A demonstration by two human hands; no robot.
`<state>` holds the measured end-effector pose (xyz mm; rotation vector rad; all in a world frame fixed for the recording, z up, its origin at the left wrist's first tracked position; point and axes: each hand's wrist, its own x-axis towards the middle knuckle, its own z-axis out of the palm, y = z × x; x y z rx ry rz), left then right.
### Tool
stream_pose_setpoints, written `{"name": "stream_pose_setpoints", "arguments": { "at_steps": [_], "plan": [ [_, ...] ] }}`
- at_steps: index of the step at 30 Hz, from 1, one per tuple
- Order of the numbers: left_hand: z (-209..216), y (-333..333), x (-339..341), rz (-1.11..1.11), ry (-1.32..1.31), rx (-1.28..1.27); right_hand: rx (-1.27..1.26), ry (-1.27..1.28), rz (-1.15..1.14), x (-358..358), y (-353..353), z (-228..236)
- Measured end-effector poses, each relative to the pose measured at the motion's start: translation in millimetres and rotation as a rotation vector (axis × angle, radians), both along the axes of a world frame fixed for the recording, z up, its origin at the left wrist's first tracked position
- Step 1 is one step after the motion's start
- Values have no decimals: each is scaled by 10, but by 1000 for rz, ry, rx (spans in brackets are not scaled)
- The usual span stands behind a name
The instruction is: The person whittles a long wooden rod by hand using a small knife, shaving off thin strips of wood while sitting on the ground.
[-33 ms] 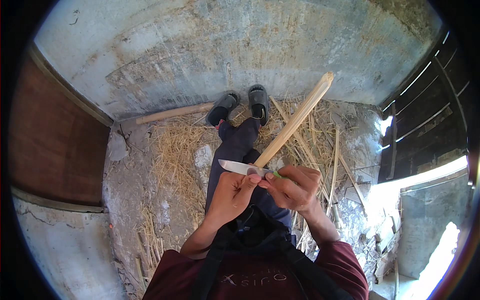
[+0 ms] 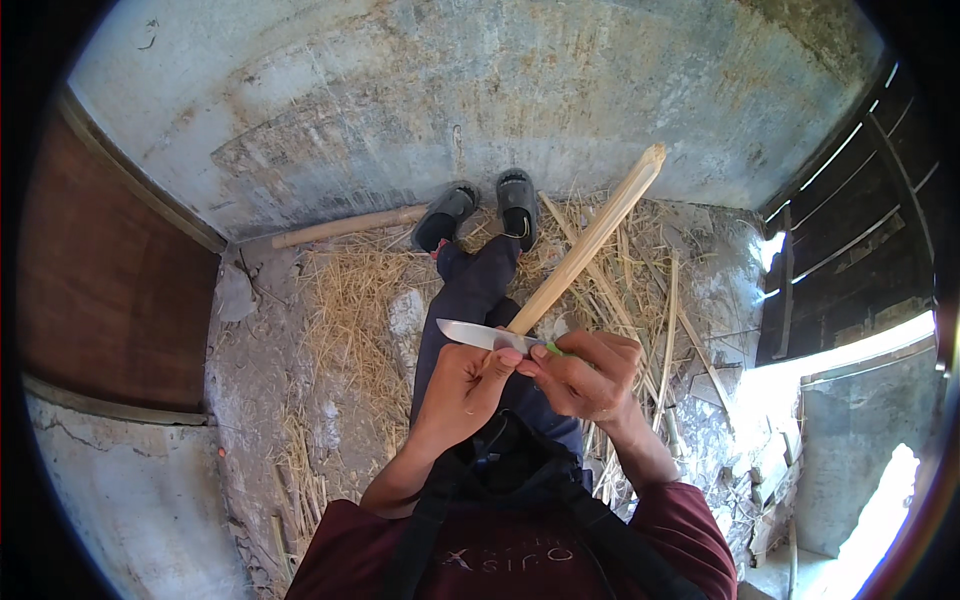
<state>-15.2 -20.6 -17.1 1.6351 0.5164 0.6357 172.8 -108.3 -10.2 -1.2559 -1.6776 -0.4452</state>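
Observation:
In my right hand [image 2: 592,376] is a knife [image 2: 470,333], its green handle mostly covered by my fingers. The pale blade points left, across the near end of a long split wooden stick [image 2: 590,245]. That stick slants away to the upper right, over my legs and the straw, and its near end is hidden behind the knife and fingers. My left hand [image 2: 462,390] is closed just below the blade, thumb tip close to the right thumb at the blade's base. What its curled fingers grip is hidden.
Loose straw [image 2: 350,300] and thin wood strips [image 2: 668,335] litter the floor. A round pole [image 2: 345,227] lies along the stained wall [image 2: 420,110], beside my shoes. A brown panel [image 2: 115,270] stands at left; dark slatted boards [image 2: 850,240] stand at right.

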Motion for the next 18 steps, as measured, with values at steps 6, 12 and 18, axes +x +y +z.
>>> {"name": "stream_pose_setpoints", "arguments": {
  "at_steps": [6, 12, 18],
  "plan": [
    [9, 53, -18, -57, -37, 72, 6, 35, 15, 21, 21, -19],
    [21, 50, -82, -67, 59, 105, 46, 4, 17, 58, 17, 14],
    [7, -28, -128, -100, 116, 56, 109, 115, -97, 334, 49, 89]
  ]
}}
